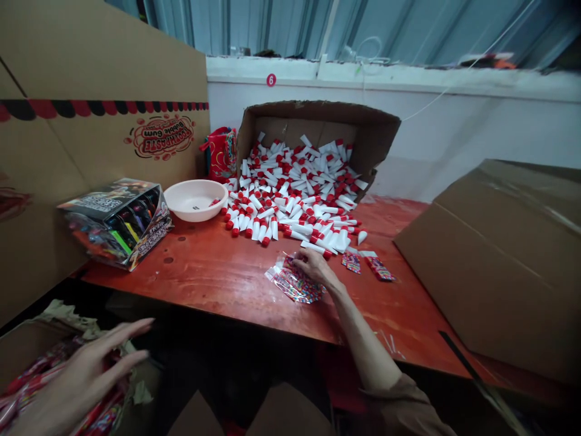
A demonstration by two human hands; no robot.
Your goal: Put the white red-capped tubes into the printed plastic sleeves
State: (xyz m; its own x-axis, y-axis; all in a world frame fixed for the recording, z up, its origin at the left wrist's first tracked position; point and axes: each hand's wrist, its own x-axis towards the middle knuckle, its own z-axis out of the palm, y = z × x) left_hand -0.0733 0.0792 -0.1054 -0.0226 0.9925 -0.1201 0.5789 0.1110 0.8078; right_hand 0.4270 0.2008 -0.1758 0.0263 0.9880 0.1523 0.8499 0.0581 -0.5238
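Right hand: its hand (313, 265) is curled over the shiny patterned packets (297, 283) on the worktop (218, 260), fingertips touching their upper part; the undersides of the fingers are hidden, so I cannot tell whether they pinch.
Left hand: this one (86, 378) is open, fingers spread, blurred and cut off at the wrist; it is over the torn carton (136, 393), and contact cannot be told.
Torn carton: holds red wrappers (106, 418), partly covered by the left hand, its near side cut off.
Tubes: white tubes with red caps (290, 206) spill from a tipped box (379, 130); the pile hides the box's floor.
Loose packets: two small ones (380, 269) (351, 262) lie right of the right hand.
Bowl: pale pink (193, 213), left of the tubes, with a few small items inside, too small to name.
Display box: clear-fronted (122, 224), contents blurred at its left end.
Large carton: at right (499, 260), cut off by the edge.
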